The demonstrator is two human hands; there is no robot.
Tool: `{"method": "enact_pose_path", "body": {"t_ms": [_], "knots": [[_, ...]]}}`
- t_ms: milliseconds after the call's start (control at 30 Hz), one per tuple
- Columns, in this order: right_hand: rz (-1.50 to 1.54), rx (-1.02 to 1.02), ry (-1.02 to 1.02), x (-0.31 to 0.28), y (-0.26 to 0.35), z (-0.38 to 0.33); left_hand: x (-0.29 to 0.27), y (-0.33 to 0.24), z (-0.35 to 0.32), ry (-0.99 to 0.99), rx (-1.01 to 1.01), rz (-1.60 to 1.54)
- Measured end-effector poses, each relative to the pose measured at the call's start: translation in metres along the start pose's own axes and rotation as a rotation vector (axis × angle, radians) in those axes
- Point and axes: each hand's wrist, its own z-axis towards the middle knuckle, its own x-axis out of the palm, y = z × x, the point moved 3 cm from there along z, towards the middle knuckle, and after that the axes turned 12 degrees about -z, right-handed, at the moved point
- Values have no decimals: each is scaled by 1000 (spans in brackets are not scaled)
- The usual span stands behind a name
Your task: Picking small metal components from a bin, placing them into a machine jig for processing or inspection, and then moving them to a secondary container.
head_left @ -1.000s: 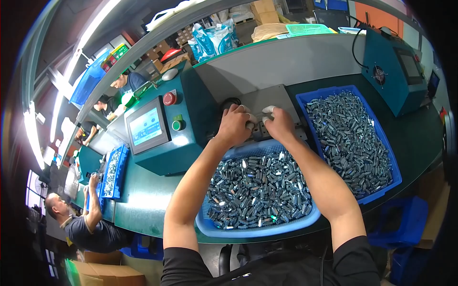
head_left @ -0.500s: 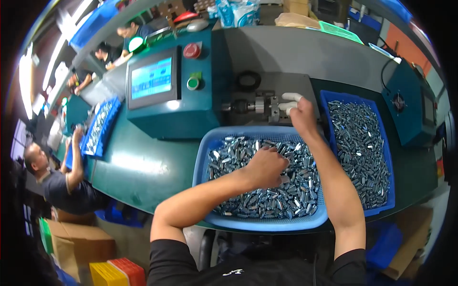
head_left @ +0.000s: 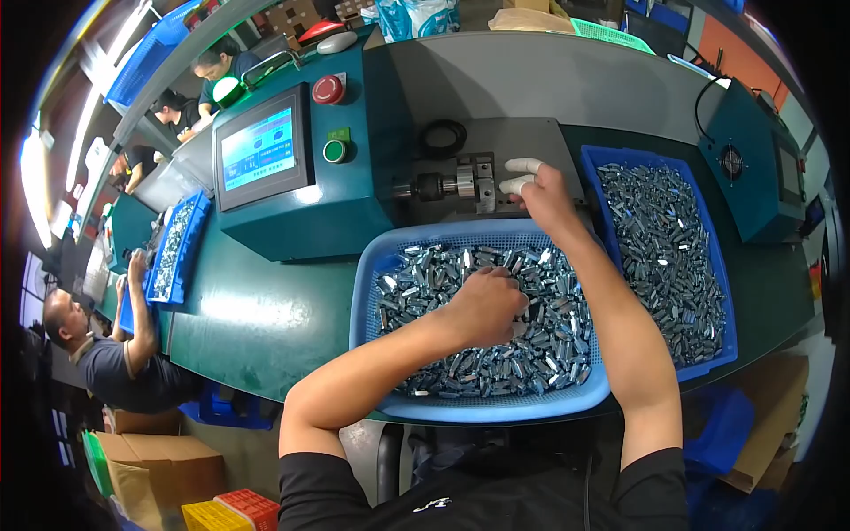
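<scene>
My left hand (head_left: pixel 487 305) is over the light blue plastic basket (head_left: pixel 359 310), its fingers curled down at the heap of small metal parts (head_left: pixel 478 372). Whatever those fingers hold is hidden beneath the hand. My right hand (head_left: pixel 542 190) is raised beside the metal fixture (head_left: pixel 484 186) of the green machine (head_left: pixel 354 199). White finger covers (head_left: pixel 522 165) sit on its thumb and index finger, which point at the fixture with a gap between them. Nothing shows in that gap. The fixture stands in line with a metal chuck (head_left: pixel 429 187).
A darker blue tray (head_left: pixel 722 354) of similar metal parts stands to the right. Behind it is another green machine (head_left: pixel 753 168). The first machine carries a lit screen (head_left: pixel 257 150), a red button (head_left: pixel 328 89) and a green button (head_left: pixel 335 151). A co-worker (head_left: pixel 111 345) sits at the left.
The whole view has shifted slightly. My right hand stays by the fixture, its thumb and index finger pointing at it. My left hand remains curled over the parts in the basket.
</scene>
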Motion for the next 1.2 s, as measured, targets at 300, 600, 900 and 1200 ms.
{"method": "enact_pose_path", "body": {"t_ms": [300,600,900,1200], "knots": [[-373,-152,-117,3,-6,-4,1,1,3,36,62,33],[-393,-237,-106,4,-8,8,5,6,6,-66,116,18],[-600,-181,-206,10,10,6,10,0,-9,16,53,-254],[-1289,-236,-116,26,52,11,1,15,11,-6,-18,-115]]}}
